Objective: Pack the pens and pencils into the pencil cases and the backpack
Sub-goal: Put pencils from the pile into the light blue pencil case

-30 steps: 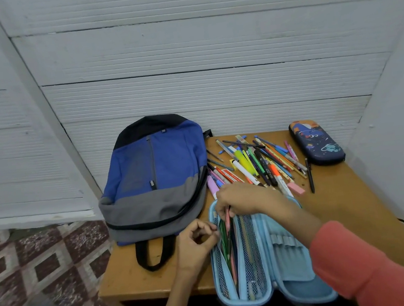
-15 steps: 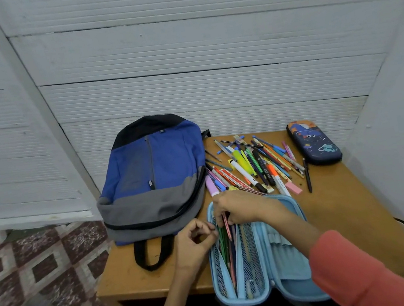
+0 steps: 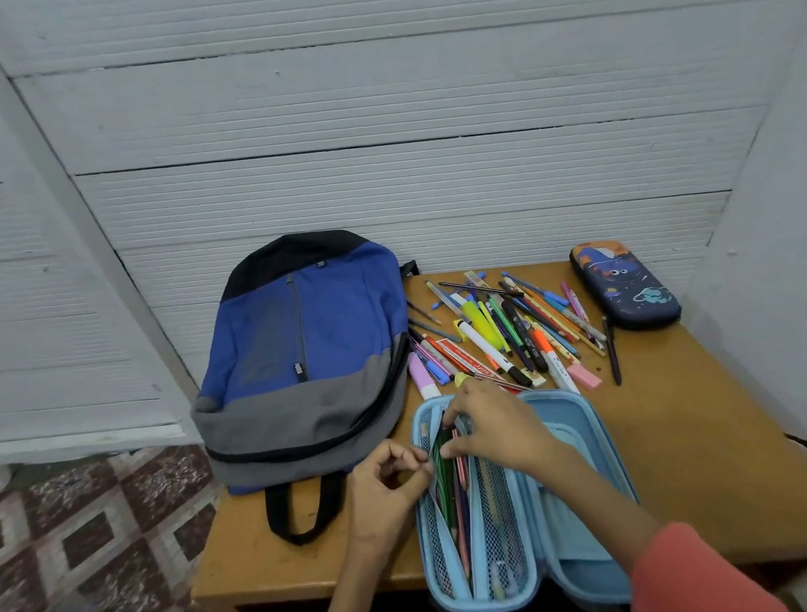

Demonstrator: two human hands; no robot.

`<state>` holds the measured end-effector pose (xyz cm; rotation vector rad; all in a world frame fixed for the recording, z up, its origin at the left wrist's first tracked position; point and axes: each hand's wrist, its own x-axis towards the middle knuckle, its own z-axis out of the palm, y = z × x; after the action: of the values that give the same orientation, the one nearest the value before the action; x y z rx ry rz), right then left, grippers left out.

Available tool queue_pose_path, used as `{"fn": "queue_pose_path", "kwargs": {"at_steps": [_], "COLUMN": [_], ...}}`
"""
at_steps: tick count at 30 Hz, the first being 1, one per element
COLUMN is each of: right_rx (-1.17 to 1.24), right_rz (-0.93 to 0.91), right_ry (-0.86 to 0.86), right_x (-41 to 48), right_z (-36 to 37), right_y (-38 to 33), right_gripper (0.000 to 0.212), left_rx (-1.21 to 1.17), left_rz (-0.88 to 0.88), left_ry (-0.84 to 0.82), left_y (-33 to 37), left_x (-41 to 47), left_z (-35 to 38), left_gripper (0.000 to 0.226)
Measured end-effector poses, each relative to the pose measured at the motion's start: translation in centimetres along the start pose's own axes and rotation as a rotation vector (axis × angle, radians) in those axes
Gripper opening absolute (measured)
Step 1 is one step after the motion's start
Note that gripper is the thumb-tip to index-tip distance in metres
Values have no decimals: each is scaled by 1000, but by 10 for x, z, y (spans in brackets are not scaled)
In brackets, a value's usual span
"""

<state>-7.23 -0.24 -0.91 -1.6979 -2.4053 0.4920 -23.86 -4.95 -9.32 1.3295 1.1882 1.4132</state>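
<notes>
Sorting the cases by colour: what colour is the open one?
The open case is light blue; head view.

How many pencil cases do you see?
2: the open light blue case at the near edge, and the closed dark blue case at the far right corner. The backpack may hide others.

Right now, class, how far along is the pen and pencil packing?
Done: a few pencils lie in the mesh pocket of the blue case. In hand: the left hand pinches the pocket's edge while the right hand grips pencils in it. To do: the heap of pens beyond, the dark case shut, the backpack zipped.
</notes>
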Motion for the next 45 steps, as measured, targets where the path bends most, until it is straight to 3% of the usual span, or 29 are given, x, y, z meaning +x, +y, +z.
{"fn": "queue_pose_path", "kwargs": {"at_steps": [11,23,27,33,39,42,45], "right_rx": [-15,45,25,59,57,90,157], "right_rz": [90,106,118,131,137,136,145], "right_ry": [-90,-108,-85,-105,-11,49,68], "right_x": [-6,-12,-16,-15,-18,-21,-24], "right_z": [6,7,13,12,17,18,20], "right_y": [-3,-5,-7,-8,-10,-9,-6], "right_gripper": [77,65,78,76,72,66,65], "left_rx": [16,18,17,20,56,96,221], "left_rz": [-10,-18,-18,-23,-9,81,226], "left_ry": [-5,2,12,15,19,-8,-112], "left_y": [3,1,-1,0,2,6,7], "left_x": [0,1,0,0,-1,-4,-5], "left_z": [0,0,0,1,2,5,8], "left_gripper": [16,18,20,19,16,9,17]}}
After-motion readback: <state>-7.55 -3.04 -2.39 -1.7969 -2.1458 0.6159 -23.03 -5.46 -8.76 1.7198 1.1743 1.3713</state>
